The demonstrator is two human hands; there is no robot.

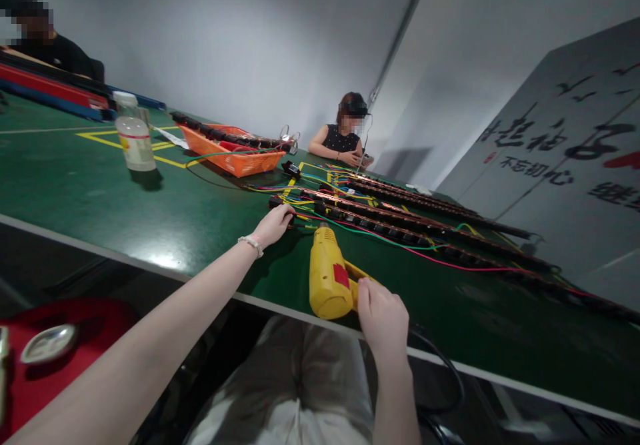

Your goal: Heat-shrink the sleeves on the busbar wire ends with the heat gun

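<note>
My right hand (383,315) is wrapped round the handle of a yellow heat gun (327,278). The gun's nozzle points away from me, toward thin coloured wires (307,222) on the green table. My left hand (276,224) reaches to the near end of those wires, its fingers closed and pinching beside a small black connector (275,202). What exactly sits between the fingertips is hidden, though wires run out from there to the right. Just beyond the gun's nozzle lie long dark strips (370,218) with copper-coloured lengths and wires along them.
An orange basket (235,162) holding more dark strips stands beyond my left hand. Left of it is a clear bottle (135,135) with a white cap. Two people sit across the table (210,232). A black cable (453,372) hangs below its edge at right.
</note>
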